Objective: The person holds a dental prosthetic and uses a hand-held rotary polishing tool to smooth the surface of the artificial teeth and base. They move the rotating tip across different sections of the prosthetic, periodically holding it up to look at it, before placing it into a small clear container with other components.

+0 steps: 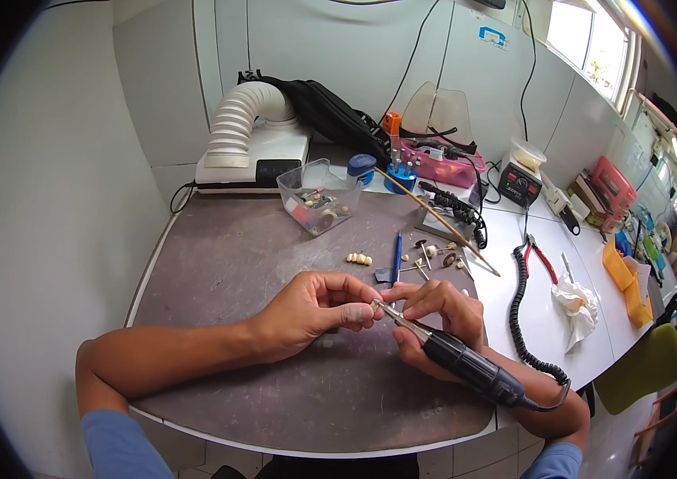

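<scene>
My left hand (306, 313) is closed in a pinch over the dark bench mat, its fingertips around a small pale tooth-like piece (376, 305), mostly covered by the fingers. My right hand (449, 315) grips a black and silver rotary handpiece (470, 367), whose tip meets the piece. My right index finger reaches toward the left fingertips. Beyond the hands lie a row of joined cream artificial teeth (359, 259), a blue pen-like tool (397, 254) and several mounted polishing bits (432, 251).
A clear plastic box (318, 199) of small parts stands behind, beside a white unit with a ribbed hose (243, 112). A thin wooden stick (442, 219) leans diagonally. To the right are a coiled black cord (516, 311), red-handled pliers (542, 259) and crumpled tissue (576, 307).
</scene>
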Tool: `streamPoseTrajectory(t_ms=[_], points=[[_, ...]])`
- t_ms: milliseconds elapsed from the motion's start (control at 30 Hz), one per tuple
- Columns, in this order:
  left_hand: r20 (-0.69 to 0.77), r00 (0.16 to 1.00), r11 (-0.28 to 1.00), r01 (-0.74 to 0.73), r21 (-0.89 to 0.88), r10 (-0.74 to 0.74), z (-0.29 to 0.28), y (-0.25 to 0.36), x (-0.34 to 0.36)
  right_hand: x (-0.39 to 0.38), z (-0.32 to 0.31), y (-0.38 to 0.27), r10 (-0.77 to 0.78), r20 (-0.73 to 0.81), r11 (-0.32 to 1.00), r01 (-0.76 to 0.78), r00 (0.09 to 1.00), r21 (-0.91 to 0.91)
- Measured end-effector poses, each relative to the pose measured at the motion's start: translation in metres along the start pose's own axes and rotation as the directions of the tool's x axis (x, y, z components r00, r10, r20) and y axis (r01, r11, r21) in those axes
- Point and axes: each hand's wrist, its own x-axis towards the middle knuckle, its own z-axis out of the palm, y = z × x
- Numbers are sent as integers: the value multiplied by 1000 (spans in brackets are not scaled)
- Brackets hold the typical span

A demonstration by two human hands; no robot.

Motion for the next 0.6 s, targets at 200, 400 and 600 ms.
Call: streamPoseTrajectory(t_ms=[200, 400, 600], points=[[-6, 1000, 1000, 14, -5, -14, 0, 1, 0, -1, 0, 1, 21, -1, 1000, -21, 1000, -2], [-14, 1000, 1000, 10, 13, -10, 1, 1, 0, -2, 1, 1, 15, -17, 1000, -15, 1000, 6], [-25, 1000, 1000, -1, 23, 2, 1, 1, -1, 0, 0, -2, 2, 5, 1000, -2, 1000, -26]])
